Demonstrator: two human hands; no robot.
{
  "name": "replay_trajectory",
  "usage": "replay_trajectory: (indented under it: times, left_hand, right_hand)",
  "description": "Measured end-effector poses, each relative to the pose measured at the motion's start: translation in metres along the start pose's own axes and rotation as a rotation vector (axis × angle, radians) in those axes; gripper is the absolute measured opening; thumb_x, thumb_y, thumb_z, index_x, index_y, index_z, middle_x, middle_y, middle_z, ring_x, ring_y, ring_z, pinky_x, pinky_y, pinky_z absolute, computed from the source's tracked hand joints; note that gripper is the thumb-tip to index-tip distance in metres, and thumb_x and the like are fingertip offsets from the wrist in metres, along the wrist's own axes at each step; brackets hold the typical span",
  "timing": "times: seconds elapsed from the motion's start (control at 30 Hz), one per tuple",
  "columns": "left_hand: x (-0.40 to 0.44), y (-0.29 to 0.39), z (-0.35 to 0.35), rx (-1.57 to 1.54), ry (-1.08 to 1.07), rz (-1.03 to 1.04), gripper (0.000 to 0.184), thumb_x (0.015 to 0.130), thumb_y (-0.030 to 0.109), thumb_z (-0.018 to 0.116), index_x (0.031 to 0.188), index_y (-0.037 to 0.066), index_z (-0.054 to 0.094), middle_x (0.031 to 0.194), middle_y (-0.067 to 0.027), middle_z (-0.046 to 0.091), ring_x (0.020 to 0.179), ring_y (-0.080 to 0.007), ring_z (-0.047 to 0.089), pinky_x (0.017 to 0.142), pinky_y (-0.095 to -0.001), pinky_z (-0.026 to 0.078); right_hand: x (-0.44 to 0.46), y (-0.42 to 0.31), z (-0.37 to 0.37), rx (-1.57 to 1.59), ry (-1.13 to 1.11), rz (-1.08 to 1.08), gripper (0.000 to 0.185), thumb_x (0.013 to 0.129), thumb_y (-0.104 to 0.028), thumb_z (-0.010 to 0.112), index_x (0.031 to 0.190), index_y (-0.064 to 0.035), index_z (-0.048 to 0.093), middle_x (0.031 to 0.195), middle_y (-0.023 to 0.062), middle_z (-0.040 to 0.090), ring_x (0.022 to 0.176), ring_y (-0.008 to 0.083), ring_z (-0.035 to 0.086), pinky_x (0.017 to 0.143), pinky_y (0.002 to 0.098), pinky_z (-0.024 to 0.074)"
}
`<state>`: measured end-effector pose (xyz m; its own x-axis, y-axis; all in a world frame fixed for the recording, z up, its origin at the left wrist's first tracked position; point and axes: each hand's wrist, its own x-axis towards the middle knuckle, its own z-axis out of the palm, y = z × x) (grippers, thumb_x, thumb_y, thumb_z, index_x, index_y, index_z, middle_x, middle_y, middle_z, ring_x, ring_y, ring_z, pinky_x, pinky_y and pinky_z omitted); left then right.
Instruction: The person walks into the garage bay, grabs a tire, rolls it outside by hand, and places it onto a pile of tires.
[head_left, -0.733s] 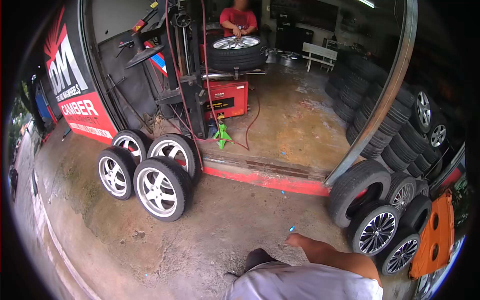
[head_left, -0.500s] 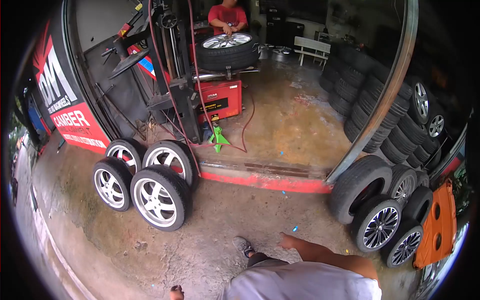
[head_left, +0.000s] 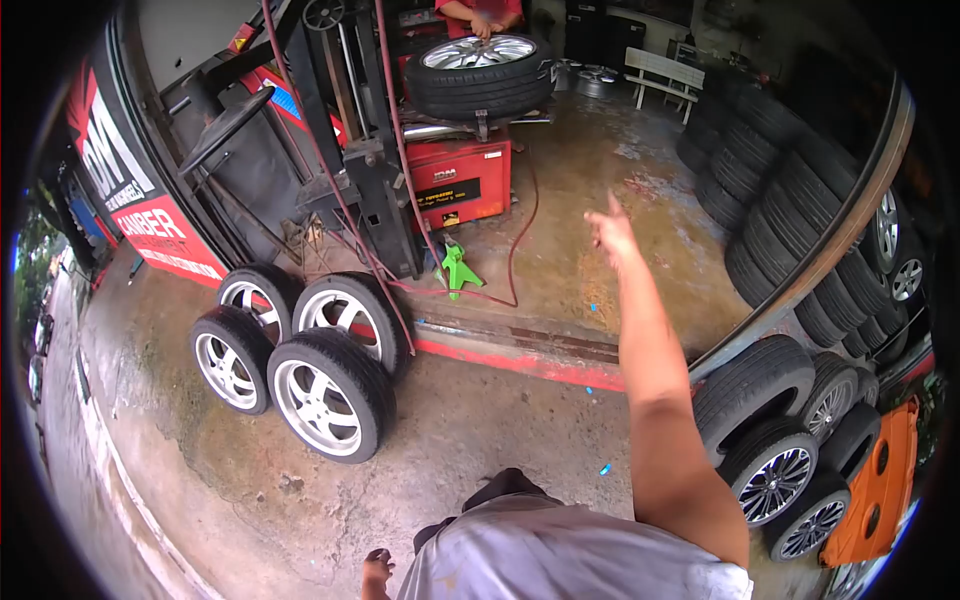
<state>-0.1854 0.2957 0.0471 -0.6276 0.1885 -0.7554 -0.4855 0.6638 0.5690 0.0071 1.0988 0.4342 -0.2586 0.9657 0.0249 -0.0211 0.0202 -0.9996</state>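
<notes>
My right hand (head_left: 612,232) is stretched out at arm's length toward the shop floor, touching nothing. Its index finger points forward, with the thumb apart and nothing held. Low by my side hangs my left hand (head_left: 377,565), close to the grey shirt (head_left: 560,560); its fingers are too small and dark to make out. Beyond the right hand, a tire on a silver rim (head_left: 480,85) lies on a red tire-changing machine (head_left: 465,185). Another person in a red shirt (head_left: 510,12) stands behind it, hands on the rim.
Several wheels with white rims (head_left: 318,408) stand on the concrete at left. Stacked tires (head_left: 790,235) line the right side, with black-rimmed wheels (head_left: 775,484) and an orange panel (head_left: 875,500) in front. A red-edged step (head_left: 520,366), green jack stand (head_left: 458,270) and red hose (head_left: 520,240) lie ahead.
My right arm has swung up from low in front of my body to reach far forward, finger pointing. The view has shifted slightly, and my left hand shows a little more.
</notes>
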Motion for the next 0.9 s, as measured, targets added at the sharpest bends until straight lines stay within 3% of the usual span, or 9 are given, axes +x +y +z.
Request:
replay_trajectory:
  times: [0.17,0.3,0.33,0.4,0.47,0.5,0.57,0.73,0.9]
  left_hand:
    - [0.005,0.022,-0.045,0.58,-0.098,-0.189,0.04,0.087,0.038,0.066,0.112,0.006,0.065,0.098,-0.0118,0.07,0.088,-0.0304,0.07,0.068,-0.0462,0.054]
    - [0.036,0.091,-0.019,0.595,0.138,0.291,0.054,0.084,0.037,0.07,0.124,0.001,0.061,0.115,-0.0207,0.068,0.102,-0.0328,0.068,0.089,-0.0377,0.052]
    - [0.014,0.136,0.006,0.457,0.121,0.378,0.056,0.083,0.036,0.073,0.124,0.001,0.061,0.113,-0.0196,0.069,0.103,-0.0322,0.067,0.089,-0.0376,0.052]
    - [-0.027,0.225,0.054,0.391,0.015,0.49,0.059,0.081,0.036,0.077,0.127,0.003,0.059,0.116,-0.0184,0.067,0.104,-0.0301,0.066,0.087,-0.0388,0.053]
    - [-0.061,0.289,0.095,0.368,-0.037,0.856,0.064,0.077,0.031,0.079,0.13,0.005,0.056,0.121,-0.0191,0.064,0.103,-0.0325,0.066,0.086,-0.0395,0.053]
    - [-0.08,0.317,0.108,0.354,-0.031,0.853,0.064,0.077,0.031,0.079,0.13,0.005,0.056,0.121,-0.0191,0.064,0.103,-0.0325,0.066,0.086,-0.0395,0.053]
    - [-0.116,0.361,0.12,0.697,0.145,1.288,0.072,0.07,0.028,0.08,0.133,0.006,0.053,0.123,-0.0196,0.062,0.1,-0.0358,0.065,0.086,-0.0406,0.053]
    - [-0.136,0.377,0.117,0.558,0.159,1.233,0.071,0.066,0.023,0.077,0.129,0.001,0.056,0.119,-0.0205,0.062,0.098,-0.0372,0.064,0.085,-0.0415,0.053]
    - [-0.141,0.375,0.142,0.303,0.112,1.068,0.064,0.066,0.019,0.076,0.123,-0.003,0.057,0.116,-0.0204,0.063,0.097,-0.0334,0.066,0.083,-0.0387,0.054]
  right_hand:
    - [0.077,-0.098,0.005,0.01,-0.004,-0.085,0.087,0.079,-0.005,0.059,0.156,-0.0098,0.019,0.062,-0.0001,0.045,0.049,0.0103,0.041,0.043,0.0288,0.0386]
    - [0.053,-0.092,0.055,-0.277,-0.094,-0.166,0.079,0.082,-0.004,0.058,0.154,-0.0127,0.026,0.081,0.007,0.062,0.053,0.0104,0.045,0.049,0.0295,0.0441]
    - [0.053,-0.048,0.08,-0.415,-0.285,-0.291,0.068,0.085,-0.007,0.06,0.15,-0.0106,0.036,0.101,0.012,0.067,0.062,0.0128,0.055,0.058,0.0304,0.051]
    - [-0.014,0.04,0.142,-0.479,-1.0,-0.058,0.053,0.094,-0.026,0.062,0.14,-0.0041,0.047,0.116,0.0113,0.065,0.088,0.0172,0.064,0.077,0.0339,0.0545]
    - [-0.149,0.071,0.188,-0.773,-1.424,-0.225,0.061,0.095,-0.045,0.059,0.137,-0.0021,0.05,0.123,0.0174,0.064,0.112,0.0272,0.062,0.098,0.0397,0.0488]
    - [-0.199,0.097,0.201,-0.707,-1.64,-0.15,0.067,0.094,-0.051,0.057,0.138,-0.001,0.049,0.125,0.0199,0.063,0.117,0.0298,0.06,0.103,0.039,0.0462]
    - [-0.269,0.124,0.219,-0.398,-1.889,-0.215,0.061,0.096,-0.05,0.055,0.127,0.0028,0.053,0.114,0.0227,0.065,0.106,0.0301,0.064,0.09,0.0416,0.0494]
    - [-0.311,0.109,0.218,-0.575,-1.568,-0.408,0.048,0.096,-0.048,0.054,0.099,0.0001,0.057,0.092,0.0234,0.064,0.089,0.041,0.063,0.078,0.0486,0.0477]
    - [-0.305,0.115,0.202,-0.553,-1.44,-0.454,0.051,0.094,-0.052,0.052,0.099,-0.0014,0.057,0.089,0.0219,0.065,0.086,0.0429,0.063,0.076,0.0511,0.0474]
